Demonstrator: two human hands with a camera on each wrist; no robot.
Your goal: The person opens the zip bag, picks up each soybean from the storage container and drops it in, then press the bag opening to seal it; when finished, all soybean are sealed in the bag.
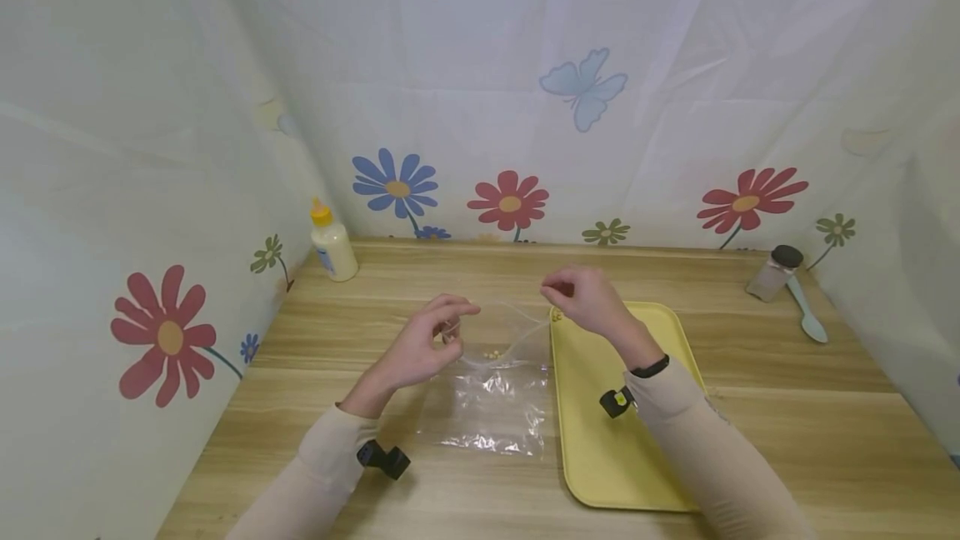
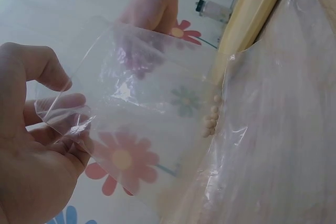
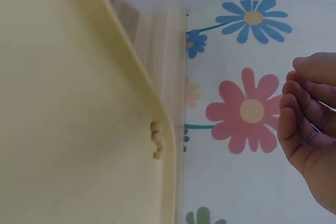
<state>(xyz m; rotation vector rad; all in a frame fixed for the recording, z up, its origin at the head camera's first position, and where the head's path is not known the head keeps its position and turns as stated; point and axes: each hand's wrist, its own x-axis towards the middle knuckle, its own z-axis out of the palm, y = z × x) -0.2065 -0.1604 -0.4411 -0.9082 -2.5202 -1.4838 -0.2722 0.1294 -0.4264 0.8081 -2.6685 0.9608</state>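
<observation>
A clear plastic bag (image 1: 487, 411) lies on the table, its mouth end raised. My left hand (image 1: 423, 344) grips the bag's edge, thumb on one side and fingers curled round the other, as the left wrist view shows. Inside the bag sits a small cluster of pale round bean-like pieces (image 2: 211, 118). Above the far left corner of the yellow tray (image 1: 600, 457), my right hand (image 1: 588, 302) is raised with fingers curled and fingertips gathered against the thumb. No object shows between them. Several more bean-like pieces (image 3: 157, 140) lie in that tray corner.
A bottle of pale liquid with a yellow cap (image 1: 335, 248) stands at the back left. Toward the back right are a black-lidded jar (image 1: 774, 275) and a light blue spoon (image 1: 806, 311). Flower-printed sheeting (image 1: 465, 107) encloses the table at the back and sides.
</observation>
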